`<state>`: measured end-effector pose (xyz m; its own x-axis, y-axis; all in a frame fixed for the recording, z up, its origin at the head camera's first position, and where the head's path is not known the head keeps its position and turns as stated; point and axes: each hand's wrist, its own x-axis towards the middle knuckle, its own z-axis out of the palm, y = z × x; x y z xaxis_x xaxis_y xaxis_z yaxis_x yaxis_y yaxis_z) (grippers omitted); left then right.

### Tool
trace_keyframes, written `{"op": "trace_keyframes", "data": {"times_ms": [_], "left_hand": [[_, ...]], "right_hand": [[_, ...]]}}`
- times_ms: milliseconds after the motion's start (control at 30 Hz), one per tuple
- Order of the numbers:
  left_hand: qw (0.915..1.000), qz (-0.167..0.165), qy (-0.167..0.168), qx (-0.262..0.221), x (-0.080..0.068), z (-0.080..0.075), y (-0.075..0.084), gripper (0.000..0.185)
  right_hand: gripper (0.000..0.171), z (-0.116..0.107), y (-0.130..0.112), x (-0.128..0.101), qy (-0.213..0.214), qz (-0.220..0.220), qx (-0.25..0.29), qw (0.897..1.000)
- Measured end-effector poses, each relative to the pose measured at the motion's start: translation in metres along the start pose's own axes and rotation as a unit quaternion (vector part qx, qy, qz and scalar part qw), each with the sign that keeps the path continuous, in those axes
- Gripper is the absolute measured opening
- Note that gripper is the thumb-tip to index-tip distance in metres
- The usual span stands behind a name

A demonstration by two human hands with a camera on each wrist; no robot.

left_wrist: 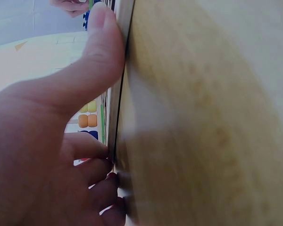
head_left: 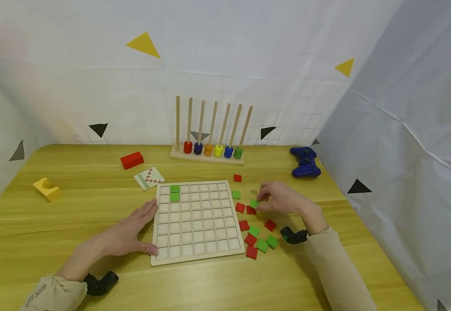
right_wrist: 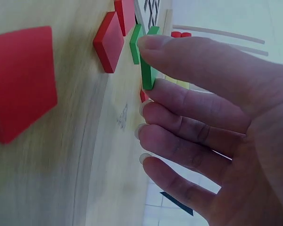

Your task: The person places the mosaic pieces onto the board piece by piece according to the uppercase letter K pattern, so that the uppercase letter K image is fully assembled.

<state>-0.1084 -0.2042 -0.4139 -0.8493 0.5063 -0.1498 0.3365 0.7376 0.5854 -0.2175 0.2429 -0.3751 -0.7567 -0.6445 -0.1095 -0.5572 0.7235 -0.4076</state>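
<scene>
A wooden grid board [head_left: 198,225] lies flat on the table, with two green tiles [head_left: 175,197] sitting one below the other in its top rows. My left hand [head_left: 126,235] rests at the board's left edge, thumb over the near corner and fingers spread along the side. To the right of the board, my right hand [head_left: 284,199] pinches a green square tile [right_wrist: 148,70] between thumb and index finger. The other fingers stay loosely bent. Below and beside that hand lie several loose red tiles [head_left: 251,252] and green tiles [head_left: 262,245].
Behind the board stands a peg rack [head_left: 206,160] with coloured beads. A pattern card [head_left: 149,178], a red block [head_left: 132,160] and a yellow arch block [head_left: 48,189] lie to the left. At the back right is a blue game controller [head_left: 305,162]. Fabric walls surround the table.
</scene>
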Motion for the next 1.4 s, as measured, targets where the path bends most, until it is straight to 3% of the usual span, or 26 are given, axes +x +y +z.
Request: {"op": "trace_keyframes", "data": {"times_ms": [733, 1400], "left_hand": [[1.0000, -0.001, -0.002, -0.004, 0.000, -0.001, 0.001, 0.121], [1.0000, 0.001, 0.000, 0.000, 0.000, 0.000, -0.001, 0.121]], "right_hand": [[0.018, -0.006, -0.047, 0.037, -0.020, -0.057, -0.025, 0.998], [0.020, -0.005, -0.082, 0.065, -0.067, -0.025, -0.024, 0.997]]}}
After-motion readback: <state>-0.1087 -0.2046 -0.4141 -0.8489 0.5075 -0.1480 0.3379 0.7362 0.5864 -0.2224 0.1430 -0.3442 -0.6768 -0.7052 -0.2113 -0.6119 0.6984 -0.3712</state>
